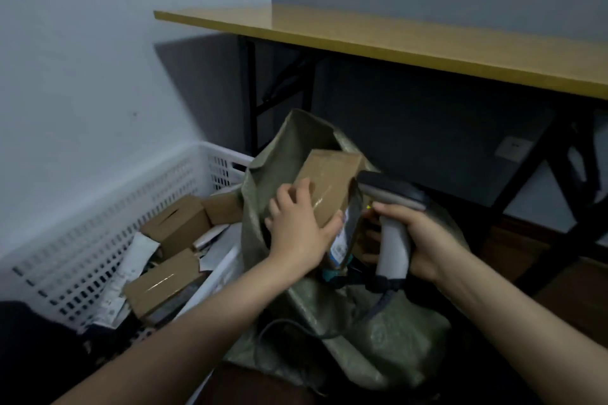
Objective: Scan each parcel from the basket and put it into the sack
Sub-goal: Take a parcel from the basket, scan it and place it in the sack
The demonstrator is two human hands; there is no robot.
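Here, parcel (329, 179) in left grip (296, 228)

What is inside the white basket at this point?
The white basket holds at least three brown cardboard boxes and some white mailers. Its floor is covered by them, and the sack hides its right end.

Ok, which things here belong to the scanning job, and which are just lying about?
Job: the cardboard parcel gripped by the left hand at the green sack mouth; the scanner held in the right hand; the white basket with more parcels.
Lying about: the yellow folding table; the wall socket beneath it.
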